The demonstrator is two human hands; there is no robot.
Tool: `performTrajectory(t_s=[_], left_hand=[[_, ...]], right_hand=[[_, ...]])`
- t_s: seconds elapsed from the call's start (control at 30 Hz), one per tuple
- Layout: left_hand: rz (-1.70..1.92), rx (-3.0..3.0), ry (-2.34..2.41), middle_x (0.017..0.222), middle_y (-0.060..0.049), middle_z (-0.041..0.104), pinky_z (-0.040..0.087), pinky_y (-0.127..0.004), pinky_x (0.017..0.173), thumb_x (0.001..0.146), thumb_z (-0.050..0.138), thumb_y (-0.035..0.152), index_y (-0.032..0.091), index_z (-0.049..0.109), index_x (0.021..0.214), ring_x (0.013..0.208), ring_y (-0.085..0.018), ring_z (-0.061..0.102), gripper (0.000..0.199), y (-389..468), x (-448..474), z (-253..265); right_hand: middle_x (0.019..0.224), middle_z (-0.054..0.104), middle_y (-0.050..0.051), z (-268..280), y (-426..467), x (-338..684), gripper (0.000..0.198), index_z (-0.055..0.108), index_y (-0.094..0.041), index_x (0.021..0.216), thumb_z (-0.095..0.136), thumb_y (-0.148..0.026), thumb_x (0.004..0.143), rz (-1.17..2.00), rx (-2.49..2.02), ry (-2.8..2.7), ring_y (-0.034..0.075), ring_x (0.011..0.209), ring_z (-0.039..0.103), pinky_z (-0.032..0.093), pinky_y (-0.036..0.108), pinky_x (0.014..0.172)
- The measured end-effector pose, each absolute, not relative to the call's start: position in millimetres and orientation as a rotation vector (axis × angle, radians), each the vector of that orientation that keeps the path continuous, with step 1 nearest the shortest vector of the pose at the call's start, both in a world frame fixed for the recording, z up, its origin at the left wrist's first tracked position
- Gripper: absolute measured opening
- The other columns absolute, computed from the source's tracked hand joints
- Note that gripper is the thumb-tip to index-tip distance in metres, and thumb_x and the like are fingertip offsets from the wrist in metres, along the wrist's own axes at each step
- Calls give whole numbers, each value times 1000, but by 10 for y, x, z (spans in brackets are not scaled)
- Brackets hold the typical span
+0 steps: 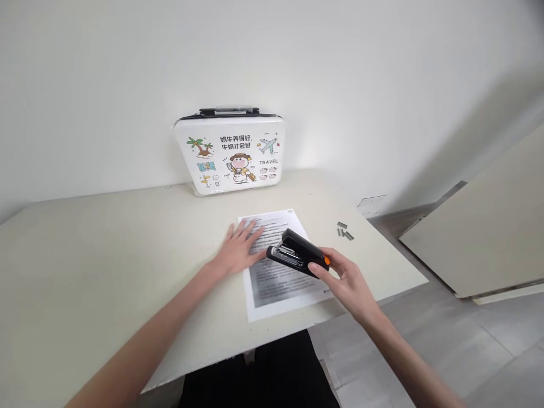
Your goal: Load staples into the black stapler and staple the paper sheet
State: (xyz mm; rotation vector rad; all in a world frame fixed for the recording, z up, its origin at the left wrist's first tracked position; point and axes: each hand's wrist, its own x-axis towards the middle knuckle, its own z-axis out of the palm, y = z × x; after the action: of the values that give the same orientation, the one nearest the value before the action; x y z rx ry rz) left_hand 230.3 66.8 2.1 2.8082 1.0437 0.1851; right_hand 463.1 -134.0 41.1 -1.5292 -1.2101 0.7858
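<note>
A black stapler (304,250) with an orange spot at its rear end is gripped at the back by my right hand (346,280). Its jaws point left and stand apart above the printed sheet (272,294). My left hand (238,249) lies with fingers spread on the sheet's upper left edge, holding nothing. The stapler and my right hand cover part of the sheet's right side. Several small grey staple strips (346,232) lie on the table to the right of the sheet.
A white case (233,156) with cartoon prints and a black handle stands against the wall at the back of the table (106,266). Right of the table, a pale panel (480,238) stands near the floor. The table's front edge runs close to my lap.
</note>
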Motion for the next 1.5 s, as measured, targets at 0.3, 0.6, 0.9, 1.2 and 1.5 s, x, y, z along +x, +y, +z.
performTrajectory(t_s=[0.3,0.6,0.9,1.2,1.5], left_hand=[[434,2727,970,174,-10,26,15,-58,131,109,33,59,22,44,159,162,-33,15,63,588,2228,-19],[775,2202,1211,144,-6,67,43,-45,119,101,49,60,28,68,133,135,-29,61,49,580,1125,87],[1152,1590,1382,120,-9,76,47,-42,110,98,53,61,22,70,105,118,-28,69,43,672,861,213],[1234,1504,1375,117,-9,75,48,-42,106,100,53,57,22,69,103,114,-27,68,39,685,889,123],[1420,1415,1440,114,-9,73,51,-40,101,103,49,53,21,68,99,114,-25,67,37,766,820,132]], right_hand=[[111,76,6,410,-1408,4529,40,72,-24,118,69,-55,93,819,-1548,-1214,28,112,68,53,36,98],[111,77,6,249,-787,4018,30,73,-26,114,69,-47,93,769,-1464,-1477,27,102,70,56,37,84],[109,78,3,63,243,3306,27,74,-26,113,75,-38,89,701,-1325,-1764,21,88,71,54,34,81],[114,76,7,-58,203,3271,31,71,-24,120,62,-46,100,676,-1339,-1800,24,106,70,55,38,92],[105,75,7,-83,213,3230,45,71,-26,113,30,-45,111,686,-1361,-1737,25,100,67,51,39,93]])
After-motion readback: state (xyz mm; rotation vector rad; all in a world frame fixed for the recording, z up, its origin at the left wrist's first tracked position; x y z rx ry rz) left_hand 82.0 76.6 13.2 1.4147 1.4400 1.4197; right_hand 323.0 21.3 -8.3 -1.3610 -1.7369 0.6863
